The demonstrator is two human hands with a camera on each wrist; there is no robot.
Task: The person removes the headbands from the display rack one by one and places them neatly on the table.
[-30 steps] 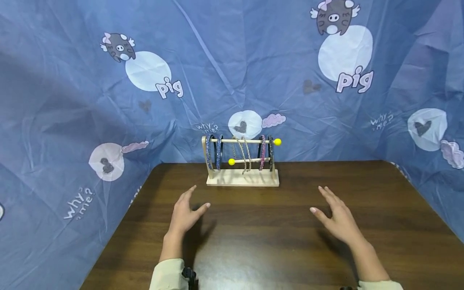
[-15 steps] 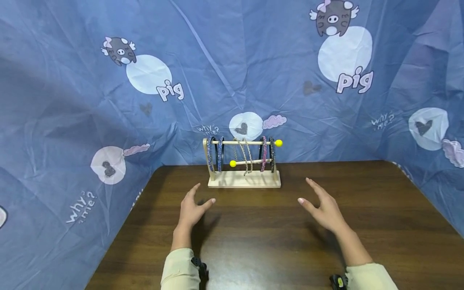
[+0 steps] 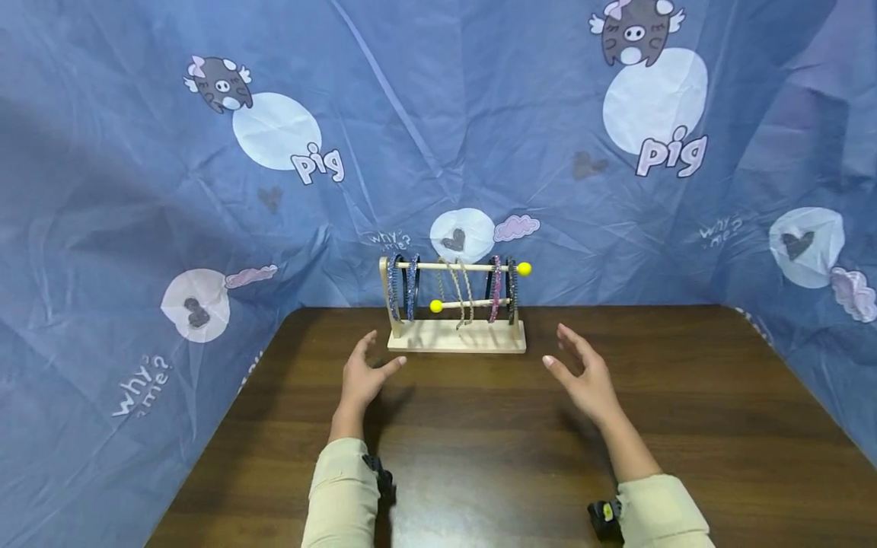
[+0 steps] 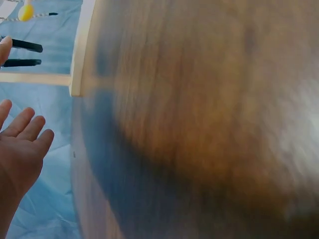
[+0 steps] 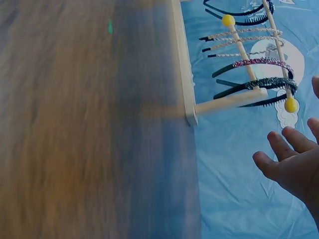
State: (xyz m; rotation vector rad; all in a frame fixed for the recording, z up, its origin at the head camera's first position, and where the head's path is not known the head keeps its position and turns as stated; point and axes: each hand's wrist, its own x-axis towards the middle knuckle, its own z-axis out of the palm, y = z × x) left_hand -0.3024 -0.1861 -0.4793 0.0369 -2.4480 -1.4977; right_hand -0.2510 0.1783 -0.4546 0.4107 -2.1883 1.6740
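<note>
Several hairbands (image 3: 496,283) are hanging on a wooden rack (image 3: 455,337), which is standing near the centre of the frame on a brown table (image 3: 493,434). The left hand (image 3: 361,378) is hovering at the rack's lower left with thumb and fingers spread; the right hand (image 3: 586,379) is hovering at its lower right, likewise spread. Pale sleeves (image 3: 342,491) are showing at the bottom edge.

Hands (image 3: 591,382) closer together; seemingly nearer rack (image 3: 438,336)

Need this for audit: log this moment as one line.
left hand: empty | right hand: empty | wooden rack: upright on table, holding headbands | hand-rack contact: none
</note>
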